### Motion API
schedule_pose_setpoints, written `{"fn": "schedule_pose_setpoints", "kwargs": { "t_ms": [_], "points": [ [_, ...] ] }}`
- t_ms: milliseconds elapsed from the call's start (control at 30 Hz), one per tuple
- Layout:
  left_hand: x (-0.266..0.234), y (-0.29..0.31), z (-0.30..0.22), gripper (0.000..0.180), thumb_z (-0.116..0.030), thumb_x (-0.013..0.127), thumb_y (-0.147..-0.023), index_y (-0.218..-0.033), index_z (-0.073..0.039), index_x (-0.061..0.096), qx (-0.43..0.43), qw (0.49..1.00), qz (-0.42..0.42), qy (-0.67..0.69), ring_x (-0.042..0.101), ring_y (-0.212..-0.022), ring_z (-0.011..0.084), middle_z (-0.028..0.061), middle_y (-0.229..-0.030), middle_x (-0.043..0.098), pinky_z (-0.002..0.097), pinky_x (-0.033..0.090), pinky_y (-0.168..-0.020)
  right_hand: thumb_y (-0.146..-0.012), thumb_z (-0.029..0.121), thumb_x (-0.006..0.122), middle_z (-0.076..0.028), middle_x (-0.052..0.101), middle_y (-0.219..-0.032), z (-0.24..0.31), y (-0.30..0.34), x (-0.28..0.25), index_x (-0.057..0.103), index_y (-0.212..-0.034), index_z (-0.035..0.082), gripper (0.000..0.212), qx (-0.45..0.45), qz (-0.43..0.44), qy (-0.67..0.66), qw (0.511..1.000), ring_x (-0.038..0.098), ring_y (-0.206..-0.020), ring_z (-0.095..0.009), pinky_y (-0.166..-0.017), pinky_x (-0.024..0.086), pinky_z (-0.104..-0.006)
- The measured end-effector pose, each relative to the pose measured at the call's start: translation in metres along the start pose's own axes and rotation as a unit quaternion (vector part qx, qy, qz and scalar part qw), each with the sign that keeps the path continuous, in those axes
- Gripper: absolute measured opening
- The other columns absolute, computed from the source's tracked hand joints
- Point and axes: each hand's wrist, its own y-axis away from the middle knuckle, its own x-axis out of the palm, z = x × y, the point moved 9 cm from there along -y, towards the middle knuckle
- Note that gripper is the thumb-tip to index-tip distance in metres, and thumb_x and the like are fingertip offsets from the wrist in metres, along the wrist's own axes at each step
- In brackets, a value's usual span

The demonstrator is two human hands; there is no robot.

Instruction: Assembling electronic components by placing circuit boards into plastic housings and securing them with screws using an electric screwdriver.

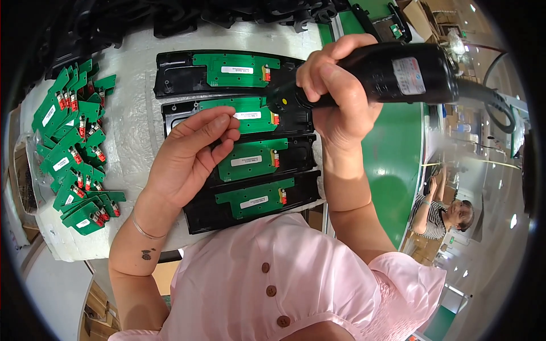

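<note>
My right hand is wrapped round a black electric screwdriver, which lies sideways with its tip pointing left. The screwdriver's tip is over the upper edge of a green circuit board, in the second black plastic housing from the far end. Thumb and fingertips of my left hand are pinched together above that board's left part. Whatever the pinch holds is too small to make out. Similar boards sit in the other housings: a far one, a third and the nearest.
Loose green boards with red and white connectors are heaped at the left of the pale worktable. Black plastic parts line the far edge. A cable trails right from the screwdriver. A co-worker is visible beyond the green surface.
</note>
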Motion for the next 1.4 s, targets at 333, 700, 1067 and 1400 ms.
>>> {"fn": "schedule_pose_setpoints", "kwargs": {
  "t_ms": [333, 700, 1067, 1400],
  "points": [
    [0.006, 0.002, 0.01, 0.02, -0.007, 0.055, -0.085, -0.103, -0.001, 0.057, -0.02, 1.0, 0.007, -0.007, 0.06, -0.081, 0.0117, 0.007, -0.091, 0.061, 0.0203, 0.051, -0.073, -0.069, 0.0, 0.049, -0.007, 0.045, -0.057, -0.002, 0.0, 0.01, 0.043, -0.082, 0.002, 0.014, 0.005, 0.063, 0.064, 0.996, 0.039, -0.043, -0.013, -0.046, 0.037, -0.0287],
    [0.018, 0.013, 0.029, 0.019, -0.013, 0.055, -0.086, -0.1, -0.001, 0.058, -0.054, 0.997, 0.041, 0.036, 0.06, -0.078, 0.011, 0.006, -0.088, 0.061, 0.0198, 0.052, -0.069, -0.069, 0.006, 0.059, 0.007, 0.053, -0.054, 0.109, 0.029, 0.031, 0.044, -0.089, 0.011, 0.025, -0.096, 0.173, -0.146, 0.969, 0.051, -0.046, -0.003, -0.05, 0.042, -0.0151],
    [0.04, 0.016, 0.044, 0.035, -0.027, 0.048, -0.09, -0.11, 0.002, 0.051, -0.086, 0.993, 0.071, 0.045, 0.055, -0.098, 0.0193, 0.0115, -0.104, 0.056, 0.0281, 0.046, -0.086, -0.072, 0.007, 0.052, 0.007, 0.048, -0.054, 0.077, 0.029, 0.032, 0.044, -0.096, 0.011, 0.026, -0.101, 0.126, -0.076, 0.984, 0.048, -0.044, -0.006, -0.043, 0.034, -0.0221],
    [0.035, 0.018, 0.045, 0.026, -0.017, 0.042, -0.092, -0.11, 0.002, 0.048, -0.116, 0.989, 0.072, -0.053, 0.06, -0.09, 0.0226, 0.0152, -0.098, 0.059, 0.0266, 0.05, -0.077, -0.068, -0.005, 0.049, -0.006, 0.05, -0.059, -0.002, -0.012, -0.009, 0.045, -0.09, -0.004, 0.022, -0.02, -0.023, -0.087, 0.996, 0.046, -0.045, -0.012, -0.047, 0.04, -0.0252]
  ]
}}
